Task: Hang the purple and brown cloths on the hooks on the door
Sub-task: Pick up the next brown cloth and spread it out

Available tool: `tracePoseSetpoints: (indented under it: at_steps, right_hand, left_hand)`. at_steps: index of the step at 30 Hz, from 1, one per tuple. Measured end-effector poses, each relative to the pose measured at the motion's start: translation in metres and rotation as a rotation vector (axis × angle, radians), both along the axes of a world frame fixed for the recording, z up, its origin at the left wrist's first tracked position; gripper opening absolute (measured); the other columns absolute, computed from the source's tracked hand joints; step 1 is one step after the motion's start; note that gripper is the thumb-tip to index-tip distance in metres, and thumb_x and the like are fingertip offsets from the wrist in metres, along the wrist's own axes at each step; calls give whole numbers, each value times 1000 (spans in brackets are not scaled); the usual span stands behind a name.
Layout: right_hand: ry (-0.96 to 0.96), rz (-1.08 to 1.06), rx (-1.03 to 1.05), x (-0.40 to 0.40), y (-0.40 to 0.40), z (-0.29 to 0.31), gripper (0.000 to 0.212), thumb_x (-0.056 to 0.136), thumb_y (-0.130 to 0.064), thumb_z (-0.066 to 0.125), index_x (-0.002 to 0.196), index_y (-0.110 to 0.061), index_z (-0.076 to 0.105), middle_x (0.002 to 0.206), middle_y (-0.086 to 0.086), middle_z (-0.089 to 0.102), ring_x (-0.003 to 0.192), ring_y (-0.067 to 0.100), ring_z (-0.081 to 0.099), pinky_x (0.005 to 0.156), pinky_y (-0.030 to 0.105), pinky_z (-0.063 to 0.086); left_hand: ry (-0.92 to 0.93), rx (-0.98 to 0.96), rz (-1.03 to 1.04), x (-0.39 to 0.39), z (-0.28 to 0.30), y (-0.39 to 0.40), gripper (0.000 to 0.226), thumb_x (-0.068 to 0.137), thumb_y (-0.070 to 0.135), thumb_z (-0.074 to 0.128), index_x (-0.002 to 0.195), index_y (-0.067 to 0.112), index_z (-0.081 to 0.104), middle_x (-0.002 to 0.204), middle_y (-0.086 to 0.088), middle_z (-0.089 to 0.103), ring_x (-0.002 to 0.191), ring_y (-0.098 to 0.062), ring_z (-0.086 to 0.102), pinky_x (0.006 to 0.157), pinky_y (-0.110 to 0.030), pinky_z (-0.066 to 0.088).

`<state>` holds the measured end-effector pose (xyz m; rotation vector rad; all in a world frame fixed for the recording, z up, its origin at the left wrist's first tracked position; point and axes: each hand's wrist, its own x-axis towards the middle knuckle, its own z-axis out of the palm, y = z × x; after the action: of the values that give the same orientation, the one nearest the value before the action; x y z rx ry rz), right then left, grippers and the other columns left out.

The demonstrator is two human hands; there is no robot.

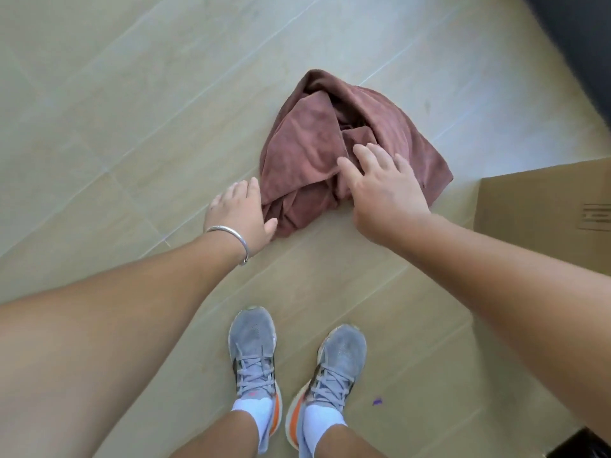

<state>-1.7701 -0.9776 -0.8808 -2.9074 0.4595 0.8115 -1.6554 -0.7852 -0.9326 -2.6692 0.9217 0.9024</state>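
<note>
Here brown cloth (pixel 334 153) crumpled, long axis up-down | left hand (pixel 239 214) spread | right hand (pixel 380 190) spread, over it

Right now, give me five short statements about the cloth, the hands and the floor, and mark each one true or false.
1. The brown cloth lies crumpled on the tiled floor. True.
2. The left hand wears a bracelet at the wrist. True.
3. The right hand holds the cloth lifted clear of the floor. False: its fingers are spread over the cloth, which is on the floor.
4. A cardboard box sits to the right of the cloth. True.
5. The person is barefoot. False: grey sneakers.
</note>
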Motion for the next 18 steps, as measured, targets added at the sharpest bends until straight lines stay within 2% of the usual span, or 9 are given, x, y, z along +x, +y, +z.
tracePoseSetpoints:
  at_steps: [6, 10, 14, 18]
  right_hand:
    - [-11, 244, -108, 56, -16, -98, 72, 92, -24, 50, 152, -21, 10, 161, 10, 5, 148, 28, 0, 117, 47, 15]
    - [25, 293, -107, 65, -26, -129, 59, 96, -31, 42, 151, -26, 20, 160, 7, 14, 147, 27, 7, 116, 46, 15]
    - [2, 291, -71, 74, -27, -106, 48, 94, -29, 47, 141, -25, 38, 151, 2, 33, 146, 24, 13, 116, 45, 16]
    - [-82, 295, -34, 101, -18, -31, 37, 96, -27, 41, 132, -25, 50, 143, 0, 44, 144, 21, 17, 116, 42, 13]
  left_hand:
    - [-37, -36, 60, 15, -101, -20, 86, 86, 57, 54, 148, 9, 19, 148, -8, 35, 140, -24, 28, 106, -40, 33]
    - [9, -83, 103, 21, -135, -15, 69, 94, 47, 44, 149, 13, 22, 142, -7, 41, 136, -24, 32, 100, -42, 37]
    - [85, -157, 160, 30, -118, 0, 57, 97, 29, 37, 150, 13, 23, 149, -4, 37, 137, -23, 33, 102, -41, 36]
    - [74, -193, 193, 52, -42, 17, 57, 96, 24, 35, 151, 17, 23, 153, 0, 34, 135, -24, 37, 101, -40, 37]
